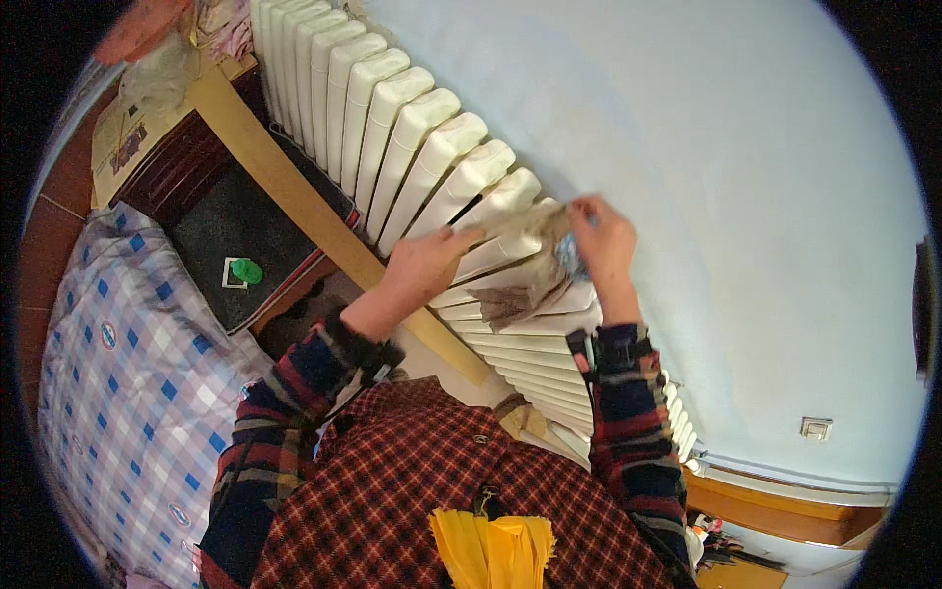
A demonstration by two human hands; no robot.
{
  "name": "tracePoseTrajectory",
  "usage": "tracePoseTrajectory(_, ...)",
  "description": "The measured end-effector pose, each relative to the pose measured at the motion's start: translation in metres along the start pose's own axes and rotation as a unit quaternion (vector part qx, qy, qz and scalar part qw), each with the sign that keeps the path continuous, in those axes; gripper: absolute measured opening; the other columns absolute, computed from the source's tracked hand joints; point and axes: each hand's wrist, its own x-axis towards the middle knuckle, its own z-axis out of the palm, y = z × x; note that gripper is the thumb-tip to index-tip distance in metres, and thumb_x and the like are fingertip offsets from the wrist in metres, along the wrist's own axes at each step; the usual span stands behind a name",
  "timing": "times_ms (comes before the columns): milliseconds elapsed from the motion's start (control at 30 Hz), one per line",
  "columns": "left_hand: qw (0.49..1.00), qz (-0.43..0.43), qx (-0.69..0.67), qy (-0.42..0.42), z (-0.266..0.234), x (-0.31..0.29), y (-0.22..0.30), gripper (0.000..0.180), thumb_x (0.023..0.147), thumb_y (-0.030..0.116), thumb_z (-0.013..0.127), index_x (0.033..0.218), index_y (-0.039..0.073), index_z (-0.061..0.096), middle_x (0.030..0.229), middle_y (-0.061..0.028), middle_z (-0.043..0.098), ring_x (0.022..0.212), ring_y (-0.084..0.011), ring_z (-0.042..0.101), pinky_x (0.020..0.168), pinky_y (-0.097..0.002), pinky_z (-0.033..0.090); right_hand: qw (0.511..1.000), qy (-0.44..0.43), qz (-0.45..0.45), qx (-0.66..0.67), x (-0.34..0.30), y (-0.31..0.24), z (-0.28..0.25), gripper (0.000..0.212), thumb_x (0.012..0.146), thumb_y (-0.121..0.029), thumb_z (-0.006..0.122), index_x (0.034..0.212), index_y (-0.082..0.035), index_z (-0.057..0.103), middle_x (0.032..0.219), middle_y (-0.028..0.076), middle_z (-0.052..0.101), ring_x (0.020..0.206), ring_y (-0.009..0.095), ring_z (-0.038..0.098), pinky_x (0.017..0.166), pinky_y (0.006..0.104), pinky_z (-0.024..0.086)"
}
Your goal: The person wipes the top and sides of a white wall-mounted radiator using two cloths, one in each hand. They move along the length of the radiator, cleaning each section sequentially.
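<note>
A grey-brown rag (518, 300), partly smeared by motion, hangs between my hands above the white ribbed radiator (407, 108). My left hand (424, 269) is closed at the rag's left edge, its fingers pointing right. The fingers of my right hand (604, 247) pinch the rag's upper right side, near the wall. A bluish patch (569, 253) shows in the rag beside the right hand; I cannot tell whether it is part of the same cloth. The rag's lower end droops over the radiator's ribs.
A long wooden board (285, 187) runs along the radiator's left side. Farther left lie a checked bedspread (147, 363), a dark mat (221, 231) and a small green object (246, 271). The pale blue wall (746, 196) with a switch (815, 428) rises at right.
</note>
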Motion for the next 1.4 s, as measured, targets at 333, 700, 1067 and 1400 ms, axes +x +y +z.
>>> tracePoseTrajectory(333, 0.998, 0.024, 0.025, 0.054, 0.008, 0.011, -0.016, 0.042, 0.085, 0.008, 0.050, 0.126, 0.019, 0.056, 0.078, -0.0094, 0.060, 0.067, -0.0306, 0.063, 0.054, -0.0429, 0.047, 0.973, -0.148, 0.009, -0.176, 0.020, 0.002, 0.034, 0.021, 0.083, -0.031, 0.061, 0.090, -0.014, 0.070, 0.080, 0.012, 0.069, 0.077, 0.033, 0.066, 0.068, 0.0412, 0.051)
tracePoseTrajectory(700, 0.999, 0.036, -0.030, 0.024, 0.011, 0.010, 0.013, 0.046, 0.086, 0.012, 0.053, 0.131, 0.021, 0.051, 0.084, -0.0098, 0.061, 0.069, -0.0325, 0.062, 0.058, -0.0439, 0.049, 0.989, -0.038, 0.005, -0.141, 0.023, 0.013, 0.019, 0.019, 0.085, -0.030, 0.059, 0.091, -0.015, 0.070, 0.081, 0.012, 0.069, 0.076, 0.033, 0.066, 0.066, 0.0434, 0.051)
tracePoseTrajectory(1067, 0.984, 0.055, -0.076, -0.149, 0.015, -0.020, -0.009, 0.040, 0.084, 0.014, 0.055, 0.124, 0.014, 0.056, 0.094, -0.0130, 0.064, 0.086, -0.0363, 0.061, 0.075, -0.0459, 0.049, 0.885, -0.409, 0.125, 0.185, -0.045, -0.016, -0.034, 0.012, 0.083, -0.018, 0.067, 0.089, -0.007, 0.069, 0.069, 0.002, 0.064, 0.065, 0.011, 0.061, 0.060, 0.0253, 0.047)
tracePoseTrajectory(1400, 0.886, -0.079, -0.395, -0.228, -0.019, -0.008, 0.047, 0.046, 0.081, 0.014, 0.063, 0.124, 0.002, 0.050, 0.110, -0.0189, 0.060, 0.100, -0.0328, 0.059, 0.084, -0.0386, 0.047, 0.734, -0.195, 0.104, 0.643, -0.055, -0.047, -0.046, 0.007, 0.082, -0.005, 0.068, 0.086, 0.000, 0.067, 0.083, 0.001, 0.065, 0.077, 0.009, 0.059, 0.067, 0.0256, 0.048)
